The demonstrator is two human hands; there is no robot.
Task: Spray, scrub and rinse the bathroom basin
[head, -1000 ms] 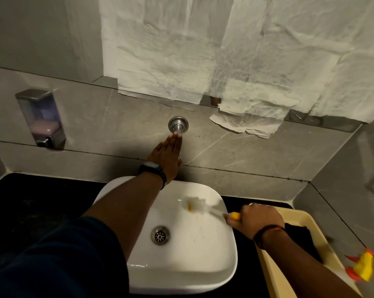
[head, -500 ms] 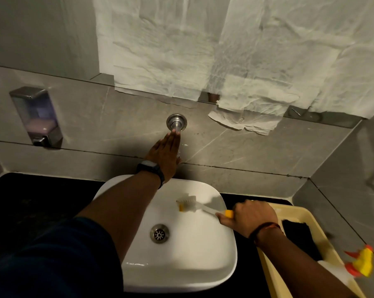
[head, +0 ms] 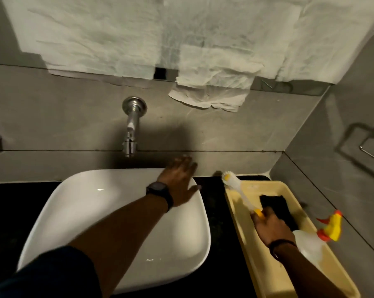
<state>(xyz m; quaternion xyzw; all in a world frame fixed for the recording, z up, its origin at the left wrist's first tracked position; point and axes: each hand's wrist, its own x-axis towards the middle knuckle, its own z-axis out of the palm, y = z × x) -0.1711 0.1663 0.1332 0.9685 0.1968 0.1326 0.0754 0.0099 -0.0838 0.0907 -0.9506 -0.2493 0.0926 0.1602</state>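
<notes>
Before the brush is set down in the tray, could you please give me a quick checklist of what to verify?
1. Right hand grips brush by its yellow handle: ok.
2. Brush over the yellow tray: ok.
3. Landing spot free: not ok, black cloth and spray bottle crowd the tray.
4. Left hand empty, over the basin rim: ok.
5. Tap off: cannot tell.
</notes>
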